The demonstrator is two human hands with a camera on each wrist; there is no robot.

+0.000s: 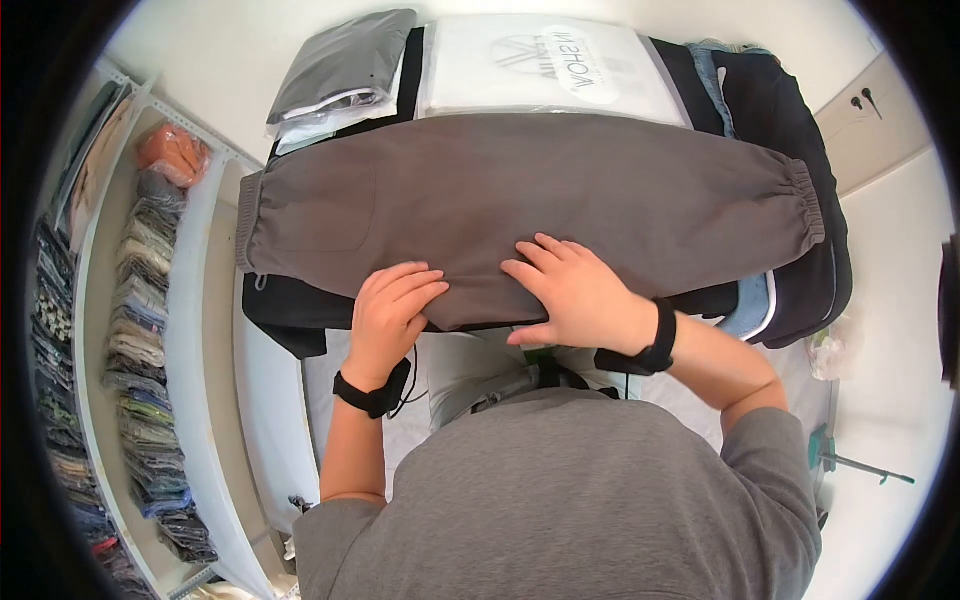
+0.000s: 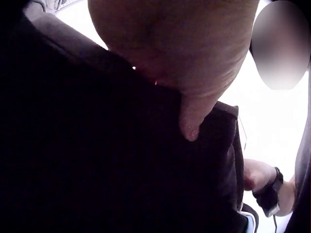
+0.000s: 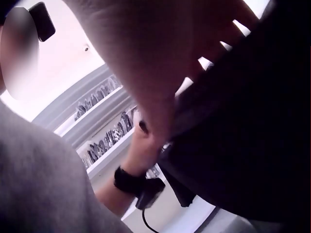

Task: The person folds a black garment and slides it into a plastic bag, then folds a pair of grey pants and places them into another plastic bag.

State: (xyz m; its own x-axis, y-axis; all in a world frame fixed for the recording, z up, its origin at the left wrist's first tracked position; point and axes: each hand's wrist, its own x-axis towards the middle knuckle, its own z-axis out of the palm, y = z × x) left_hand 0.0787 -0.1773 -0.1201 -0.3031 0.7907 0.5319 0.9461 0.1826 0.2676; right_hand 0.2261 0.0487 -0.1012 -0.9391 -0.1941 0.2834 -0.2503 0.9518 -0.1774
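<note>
Pants (image 1: 480, 200): stretched across your worktop (image 1: 285, 312), cuffs at 9 and 3 o'clock
Left grip (image 1: 388, 315): at 7 o'clock, your fingers loosely extended on the near edge
Right grip (image 1: 588, 302): wide, your fingers spread on the fabric, 5 o'clock
White pack (image 1: 460, 85): 12 o'clock
Grey pack (image 1: 335, 65): 11 o'clock

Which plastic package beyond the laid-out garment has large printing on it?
The white package, behind the middle of the garment; it shows large print, unlike the grey package at left.
</note>
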